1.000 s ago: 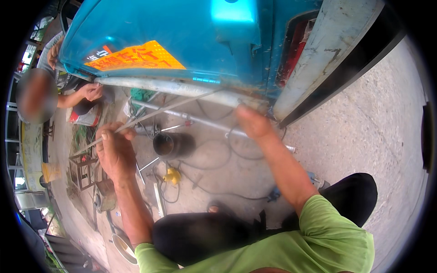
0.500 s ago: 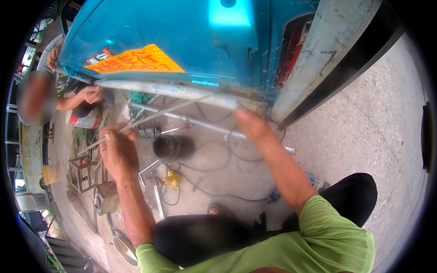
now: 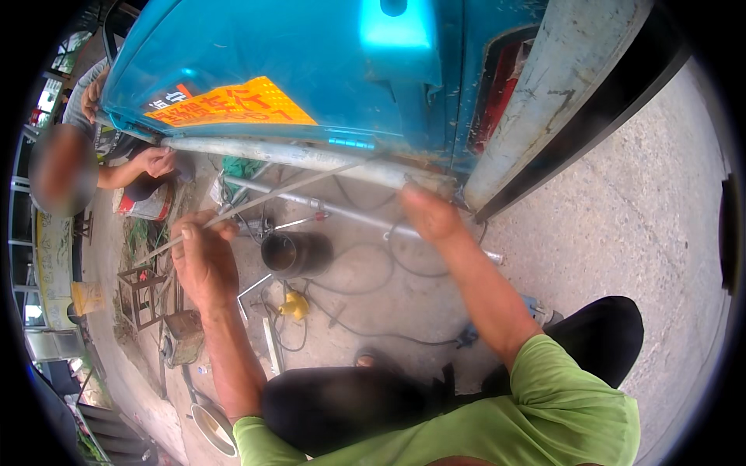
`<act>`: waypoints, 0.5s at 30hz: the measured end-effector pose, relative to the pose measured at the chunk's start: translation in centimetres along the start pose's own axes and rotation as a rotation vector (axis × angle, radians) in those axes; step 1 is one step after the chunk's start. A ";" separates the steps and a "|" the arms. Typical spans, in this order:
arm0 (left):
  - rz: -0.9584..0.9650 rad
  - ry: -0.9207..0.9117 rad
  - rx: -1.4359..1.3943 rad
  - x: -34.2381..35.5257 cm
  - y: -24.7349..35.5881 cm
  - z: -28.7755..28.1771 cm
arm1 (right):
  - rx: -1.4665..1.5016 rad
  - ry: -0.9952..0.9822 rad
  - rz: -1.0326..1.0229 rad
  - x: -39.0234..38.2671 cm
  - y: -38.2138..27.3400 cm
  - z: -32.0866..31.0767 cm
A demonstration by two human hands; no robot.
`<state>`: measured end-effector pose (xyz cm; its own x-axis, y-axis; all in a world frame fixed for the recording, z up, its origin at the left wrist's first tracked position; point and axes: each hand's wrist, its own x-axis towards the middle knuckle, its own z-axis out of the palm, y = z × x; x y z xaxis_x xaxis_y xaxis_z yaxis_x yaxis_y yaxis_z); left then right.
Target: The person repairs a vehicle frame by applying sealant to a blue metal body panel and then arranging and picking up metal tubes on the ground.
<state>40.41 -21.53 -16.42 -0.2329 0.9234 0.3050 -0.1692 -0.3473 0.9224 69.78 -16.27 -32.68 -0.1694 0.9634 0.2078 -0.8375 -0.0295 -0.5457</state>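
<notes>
a: where do we have the thin grey rod [image 3: 299,184]?
b: in our left hand [image 3: 203,268], pinched between thumb and fingers. a short end pokes out to the lower left; the long part slants up to our right, as far as the pale round pipe [image 3: 291,154].
a: does it touch that pipe?
b: we see them overlap, but we cannot tell.
a: and our right hand [image 3: 433,215]?
b: raised to the pipe's right part, near the rod's far end. its fingertips are blurred, so we cannot tell if they grip.
a: around us?
b: a blue vehicle panel [image 3: 311,62] above the pipe, a black cylinder [image 3: 311,252] below the rod.
</notes>
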 end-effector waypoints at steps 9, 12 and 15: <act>-0.003 0.018 -0.013 -0.3 -0.1 -0.3 | -0.017 -0.035 0.006 0.0 0.0 -0.3; -0.004 0.047 -0.009 -0.5 0.0 0.1 | -0.004 0.005 0.006 -0.1 0.0 0.1; 0.001 0.015 -0.002 -0.5 -0.2 -0.1 | -0.010 0.015 -0.002 0.0 0.0 -0.1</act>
<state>40.46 -21.91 -16.77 -0.2472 0.9205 0.3025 -0.1709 -0.3487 0.9215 69.83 -16.25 -32.80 -0.1598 0.9673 0.1970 -0.8326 -0.0249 -0.5533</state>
